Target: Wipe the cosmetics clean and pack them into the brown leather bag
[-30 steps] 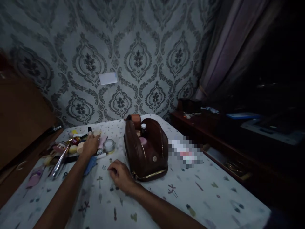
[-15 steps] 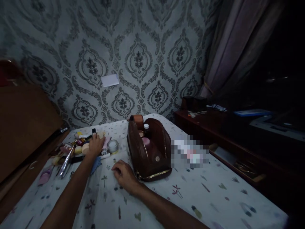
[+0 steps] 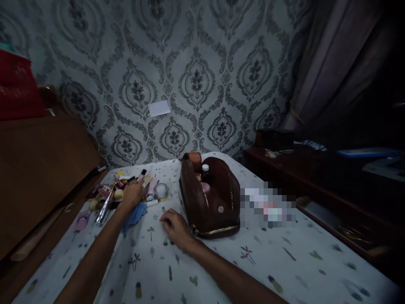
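Observation:
My left hand [image 3: 133, 194] is in a pile of cosmetics, its fingers closed on a small bottle with a black cap [image 3: 143, 173] that leans right. A blue cloth [image 3: 135, 216] lies under the wrist. Close to that hand are a pink tube [image 3: 152, 189], a round clear jar [image 3: 161, 191] and a shiny silver tube [image 3: 104, 206]. My right hand [image 3: 176, 228] rests on the patterned sheet with its fingers curled in and nothing visible in them. Just right of it stands a brown cosmetic bag [image 3: 212, 213], unzipped, with a white-capped dark bottle [image 3: 205, 172] and a pink item inside.
A blurred-out patch [image 3: 268, 204] lies right of the bag. Beyond the bed's right edge is a dark red desk [image 3: 268, 169] with a drawer pulled out. A brown wooden panel [image 3: 44, 169] borders the left side, with a red box [image 3: 20, 86] above it. Patterned wallpaper is behind.
The black-capped bottle has gone from upright to leaning right in my left hand. My view has turned left, shifting everything rightward in the picture. My right hand stays beside the bag.

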{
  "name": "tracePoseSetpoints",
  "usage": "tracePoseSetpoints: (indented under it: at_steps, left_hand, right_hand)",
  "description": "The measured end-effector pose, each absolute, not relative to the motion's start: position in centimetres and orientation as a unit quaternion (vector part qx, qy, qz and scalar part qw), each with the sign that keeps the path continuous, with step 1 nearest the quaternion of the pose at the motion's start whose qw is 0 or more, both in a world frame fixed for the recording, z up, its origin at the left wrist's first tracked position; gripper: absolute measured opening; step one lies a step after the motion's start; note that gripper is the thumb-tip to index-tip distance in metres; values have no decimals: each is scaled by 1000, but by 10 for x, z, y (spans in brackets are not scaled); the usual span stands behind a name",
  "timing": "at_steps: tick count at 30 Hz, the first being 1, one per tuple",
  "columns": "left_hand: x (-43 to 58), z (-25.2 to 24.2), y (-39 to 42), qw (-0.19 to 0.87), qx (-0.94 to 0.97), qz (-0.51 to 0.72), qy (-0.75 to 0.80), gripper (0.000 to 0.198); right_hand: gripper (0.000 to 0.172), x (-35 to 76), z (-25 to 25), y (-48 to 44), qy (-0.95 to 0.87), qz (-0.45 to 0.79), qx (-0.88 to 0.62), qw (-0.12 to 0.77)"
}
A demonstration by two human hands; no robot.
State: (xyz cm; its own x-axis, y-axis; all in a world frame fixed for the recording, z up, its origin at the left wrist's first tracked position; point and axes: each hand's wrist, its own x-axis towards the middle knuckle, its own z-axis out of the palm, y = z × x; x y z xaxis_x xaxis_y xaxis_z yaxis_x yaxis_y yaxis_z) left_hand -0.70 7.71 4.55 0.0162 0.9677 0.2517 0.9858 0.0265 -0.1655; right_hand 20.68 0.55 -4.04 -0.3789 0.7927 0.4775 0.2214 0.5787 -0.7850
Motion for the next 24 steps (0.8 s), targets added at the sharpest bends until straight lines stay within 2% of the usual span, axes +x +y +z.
tracePoseSetpoints:
  at_steps: [12, 21, 24]
  left_hand:
    - [1, 46, 37, 158, -667, -113, -719, 40]
    - [-15, 23, -14, 70, -607, -339, -716, 50]
    - [-19, 21, -32, 19, -611, -409, -678, 54]
  right_hand:
    - [23, 208, -37, 1, -770, 307, -349, 438]
    - [20, 208, -36, 1, -772, 312, -353, 426]
    - [34, 209, -34, -2, -760, 321, -364, 433]
